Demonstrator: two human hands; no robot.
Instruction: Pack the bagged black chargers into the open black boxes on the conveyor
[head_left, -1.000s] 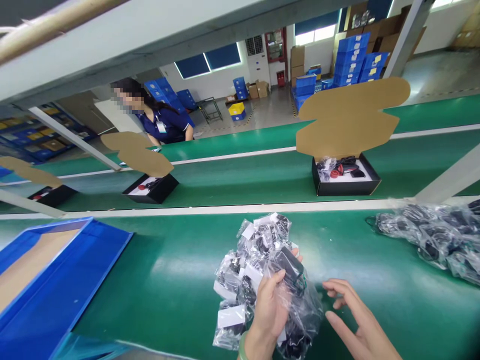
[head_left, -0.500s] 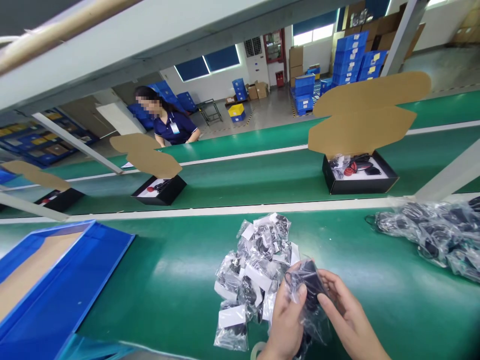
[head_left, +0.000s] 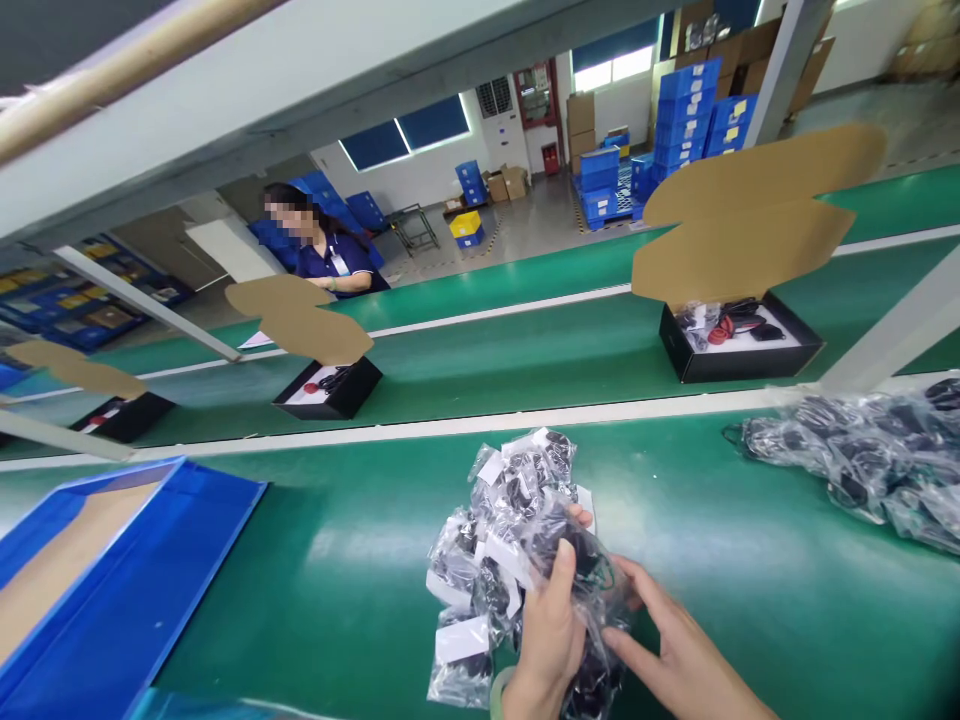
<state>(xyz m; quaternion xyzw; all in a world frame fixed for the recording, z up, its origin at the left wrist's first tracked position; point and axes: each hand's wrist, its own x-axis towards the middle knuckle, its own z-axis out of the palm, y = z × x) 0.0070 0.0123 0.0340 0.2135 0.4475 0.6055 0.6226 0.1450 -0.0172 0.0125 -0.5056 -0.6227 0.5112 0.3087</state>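
Observation:
A heap of small clear plastic bags (head_left: 502, 530) with black parts and white labels lies on the green belt (head_left: 337, 560) in front of me. My left hand (head_left: 551, 630) is closed around one bag with a black part (head_left: 581, 560), thumb on top, at the heap's right edge. My right hand (head_left: 675, 650) reaches in from the right, and its fingers pinch the plastic of the same bag.
A second pile of bagged black parts (head_left: 855, 450) lies at the right. A blue bin (head_left: 112, 580) sits at the left. Open black boxes with cardboard lids (head_left: 739, 335) (head_left: 330, 385) ride the farther belt. A person in a blue shirt (head_left: 330, 260) works beyond.
My right hand came in from the open right side and took hold of the bag that my left hand holds. The boxes on the far belt drifted to the right.

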